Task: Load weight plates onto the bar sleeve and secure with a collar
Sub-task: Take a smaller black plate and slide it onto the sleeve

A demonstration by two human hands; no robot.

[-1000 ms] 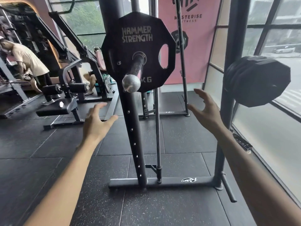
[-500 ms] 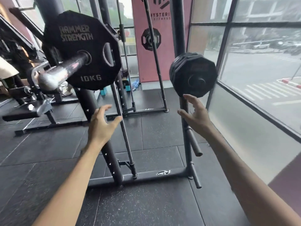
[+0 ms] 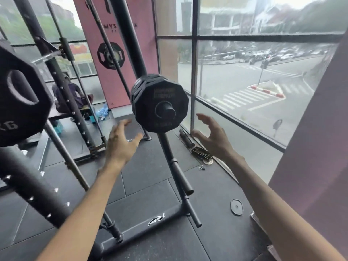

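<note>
Left hand (image 3: pixel 122 144): raised, palm turned inward, fingers straight and spread. It holds nothing. It lies at 7 o'clock of the stack of plates (image 3: pixel 162 106), with its fingertips near the stack's lower left edge. The blur does not allow contact to be judged.

Right hand (image 3: pixel 214 136): raised, with fingers loosely curved and thumb apart from them. It holds nothing. It lies at 4 o'clock of the stack, and a gap shows between its fingertips and the plate edge.

Stack of plates: several black many-sided plates hang on a storage peg (image 3: pixel 168 110) just above the centre of view, between the two hands. The outermost face is turned toward the camera, and its lettering is too blurred to read.

A large plate (image 3: pixel 20 95), black and marked "KG", sits at 9 o'clock of the view, cut by the frame edge and well apart from both hands. A dark upright (image 3: pixel 33 183) with a row of holes crosses below it at 8 o'clock.

Two lower pegs (image 3: pixel 181 176) at 6 o'clock of the stack carry no plates, and the rack base (image 3: pixel 135 234) rests on the black floor (image 3: pixel 150 172). A small disc (image 3: pixel 236 206) lies on the floor at 4 o'clock. A window (image 3: pixel 244 72) fills 2 o'clock and a pink banner (image 3: pixel 116 76) stands at 11 o'clock, with a seated person (image 3: pixel 69 93) at 10 o'clock.
</note>
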